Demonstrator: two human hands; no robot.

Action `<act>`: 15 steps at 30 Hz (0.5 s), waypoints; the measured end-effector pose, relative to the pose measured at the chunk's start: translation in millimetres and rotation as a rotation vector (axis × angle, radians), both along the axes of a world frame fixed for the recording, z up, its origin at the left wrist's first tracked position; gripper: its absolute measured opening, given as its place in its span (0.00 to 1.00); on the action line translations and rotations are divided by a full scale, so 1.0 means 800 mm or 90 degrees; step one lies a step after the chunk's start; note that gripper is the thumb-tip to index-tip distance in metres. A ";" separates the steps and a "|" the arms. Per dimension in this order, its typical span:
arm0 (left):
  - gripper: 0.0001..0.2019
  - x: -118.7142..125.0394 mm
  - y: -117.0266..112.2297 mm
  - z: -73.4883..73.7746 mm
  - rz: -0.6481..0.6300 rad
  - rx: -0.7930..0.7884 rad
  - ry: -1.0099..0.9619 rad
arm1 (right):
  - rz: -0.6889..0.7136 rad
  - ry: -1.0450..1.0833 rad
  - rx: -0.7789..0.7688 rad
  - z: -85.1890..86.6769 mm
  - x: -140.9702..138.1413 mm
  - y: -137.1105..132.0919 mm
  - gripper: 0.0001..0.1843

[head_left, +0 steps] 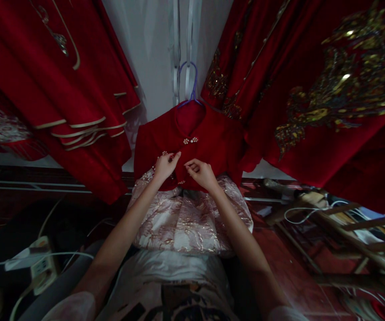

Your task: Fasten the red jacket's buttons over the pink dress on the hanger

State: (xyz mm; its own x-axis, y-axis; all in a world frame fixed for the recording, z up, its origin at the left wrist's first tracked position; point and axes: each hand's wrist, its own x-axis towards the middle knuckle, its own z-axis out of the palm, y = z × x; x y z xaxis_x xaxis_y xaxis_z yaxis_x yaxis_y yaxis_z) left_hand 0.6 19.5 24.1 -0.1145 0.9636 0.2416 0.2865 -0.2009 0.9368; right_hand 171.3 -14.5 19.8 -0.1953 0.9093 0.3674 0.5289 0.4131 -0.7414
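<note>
A short red jacket (221, 138) hangs in front of me on a purple hanger (195, 84). A pearl-like beaded clasp (191, 141) joins its front below the collar. Lower on the front is another small clasp (181, 182). My left hand (166, 166) is closed at the jacket's front, fingers curled on the red cloth beside beaded trim (153, 169). Just across the front opening, my right hand (200, 172) makes a pinch; whatever is between its fingertips is too small to make out. Below the jacket spreads a pale pink brocade skirt (192, 218) with shiny threads.
Red garments (88, 89) with gold edging hang at left. On the right hangs a red garment with gold sequin embroidery (349, 80). A power strip (43, 265) with cables lies lower left. A wooden rack (356, 225) and a white cable (299, 216) are lower right.
</note>
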 end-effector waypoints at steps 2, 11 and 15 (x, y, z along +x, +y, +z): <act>0.13 0.002 -0.001 0.018 -0.001 0.132 0.186 | -0.004 0.001 0.000 0.002 0.000 -0.001 0.09; 0.16 0.026 0.021 0.072 -0.015 0.367 0.536 | -0.005 0.006 0.010 0.003 0.005 0.001 0.09; 0.15 0.038 0.035 0.078 -0.019 0.382 0.585 | 0.000 0.008 0.008 0.003 0.006 0.001 0.09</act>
State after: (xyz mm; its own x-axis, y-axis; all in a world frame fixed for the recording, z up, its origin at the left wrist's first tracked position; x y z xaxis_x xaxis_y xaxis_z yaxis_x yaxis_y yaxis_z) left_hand 31.2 47.3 86.5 0.3709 0.6607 0.6526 0.8128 -0.5708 0.1160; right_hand 176.5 -13.4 22.2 -0.1903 0.9048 0.3810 0.5202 0.4220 -0.7425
